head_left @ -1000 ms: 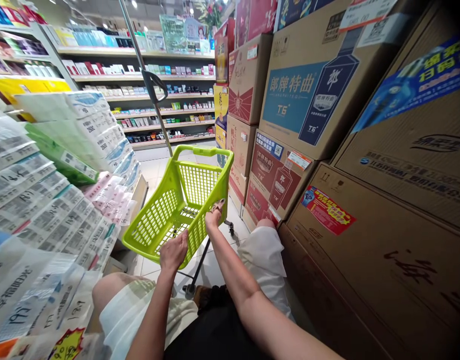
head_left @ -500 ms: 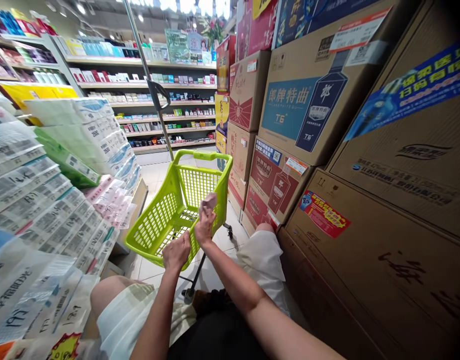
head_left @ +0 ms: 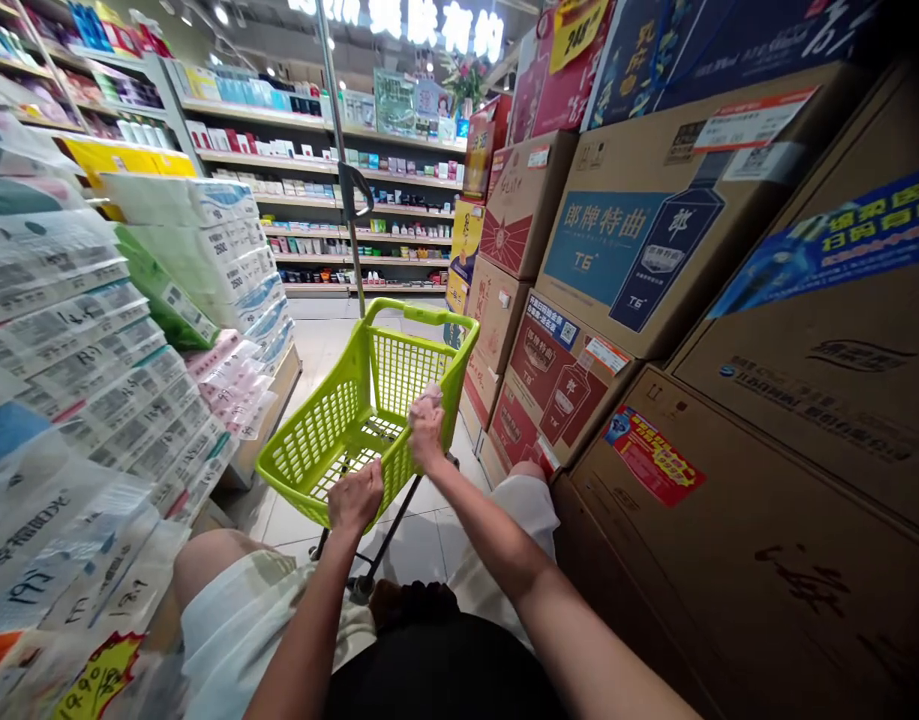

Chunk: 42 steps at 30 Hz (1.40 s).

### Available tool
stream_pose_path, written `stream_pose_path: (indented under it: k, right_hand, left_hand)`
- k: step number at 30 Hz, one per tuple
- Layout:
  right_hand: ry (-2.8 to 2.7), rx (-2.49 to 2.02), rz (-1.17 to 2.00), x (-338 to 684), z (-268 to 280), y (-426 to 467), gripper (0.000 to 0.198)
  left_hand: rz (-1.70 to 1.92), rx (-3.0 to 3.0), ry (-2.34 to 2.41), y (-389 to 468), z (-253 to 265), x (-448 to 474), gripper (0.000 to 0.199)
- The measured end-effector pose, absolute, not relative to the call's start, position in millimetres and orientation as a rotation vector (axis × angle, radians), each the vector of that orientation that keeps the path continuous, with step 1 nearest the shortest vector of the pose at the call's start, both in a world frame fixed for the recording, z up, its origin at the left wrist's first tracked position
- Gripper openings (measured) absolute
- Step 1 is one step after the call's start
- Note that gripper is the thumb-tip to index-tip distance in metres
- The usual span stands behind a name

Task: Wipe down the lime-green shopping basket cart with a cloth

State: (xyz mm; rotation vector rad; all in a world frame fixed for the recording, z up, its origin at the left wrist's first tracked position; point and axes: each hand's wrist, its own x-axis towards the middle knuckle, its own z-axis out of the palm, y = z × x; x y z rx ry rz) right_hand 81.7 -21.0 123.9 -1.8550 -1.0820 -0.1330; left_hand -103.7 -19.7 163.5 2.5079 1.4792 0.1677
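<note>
A lime-green shopping cart (head_left: 298,497) with a lattice basket stands tilted in view before my knees. My left hand (head_left: 356,495) is closed at the near rim of its basket, fingers curled against the edge. Farther along the same side, my right hand (head_left: 427,440) is closed around a crumpled pale pink cloth (head_left: 427,396), which rests by the upper part of that rim. Whether the cloth touches the plastic is hard to make out. Part of the rim is hidden behind both hands.
Stacked tissue packs (head_left: 121,370) line the left side. Tall cardboard boxes (head_left: 729,420) rise close on the right. A metal pole (head_left: 339,120) stands behind the cart, and store shelves (head_left: 279,165) with small goods fill the back. Pale floor tiles (head_left: 429,545) show beneath the cart.
The surroundings have shifted right and slightly down in view. My right hand has moved a little up and right with the cloth, which now looks more bunched. My left hand stays at the rim.
</note>
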Motion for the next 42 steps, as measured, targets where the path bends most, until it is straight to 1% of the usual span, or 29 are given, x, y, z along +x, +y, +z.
stream_pose_path:
  k: [2,5,7,9,11,14,17,19,21,22,25,27,30,33,36,38,40,42]
  right_hand:
    - [-1.302,-1.806,-0.155,68,115,-34,0.067]
    - [-1.255,-1.854,-0.162,90,131,-45,0.065]
    - [-1.245,-1.886,-0.155,112,150,-41,0.06]
    - [-1.287,-1.882,-0.118,115,156,-36,0.057]
    - [-1.336,-1.846,-0.115,88,144,-37,0.054]
    - [-1.478,-1.738,-0.189,21,109,-52,0.048]
    - [-1.714,-1.621,-0.188,-3,95,-65,0.046]
    - [-1.755,-1.632,-0.146,20,109,-63,0.047]
    - [-1.571,-1.789,-0.124,54,130,-56,0.052]
    - [-1.486,-1.862,-0.109,66,138,-52,0.05]
    - [-1.341,-1.981,-0.081,54,139,-53,0.046]
    - [-1.39,-1.931,-0.106,15,120,-65,0.047]
    - [-1.653,-1.686,-0.144,-29,94,-86,0.038]
    - [-1.686,-1.56,-0.068,-8,99,-88,0.041]
    - [-1.223,-1.665,0.011,41,121,-72,0.046]
    - [-0.838,-1.72,0.045,52,126,-64,0.048]
    - [-0.564,-1.717,0.065,36,117,-62,0.049]
    - [-0.496,-1.649,0.1,6,102,-63,0.045]
  left_hand:
    - [0.175,2.486,1.465,-20,163,-107,0.062]
    - [0.227,2.481,1.443,-22,161,-118,0.059]
    - [0.353,2.477,1.486,-25,156,-126,0.059]
    - [0.529,2.428,1.541,-26,148,-133,0.058]
    - [0.731,2.336,1.54,-25,137,-138,0.057]
    - [1.081,2.198,1.414,-19,121,-141,0.061]
    - [1.277,2.1,1.268,-12,110,-145,0.069]
    - [1.301,2.063,1.182,-10,106,-148,0.074]
    - [1.299,2.03,1.106,-10,104,-149,0.08]
    - [1.294,2.015,1.068,-11,104,-149,0.083]
    - [1.259,1.95,0.982,-17,102,-144,0.09]
    - [1.218,1.9,0.944,-21,100,-141,0.091]
    - [1.187,1.849,0.916,-24,97,-140,0.089]
    - [1.158,1.859,0.921,-23,96,-141,0.092]
    - [1.109,1.918,0.917,-20,95,-139,0.094]
    - [1.096,1.962,0.899,-19,95,-136,0.093]
    - [1.101,1.992,0.894,-19,95,-132,0.095]
    - [1.095,2.017,0.912,-19,96,-130,0.098]
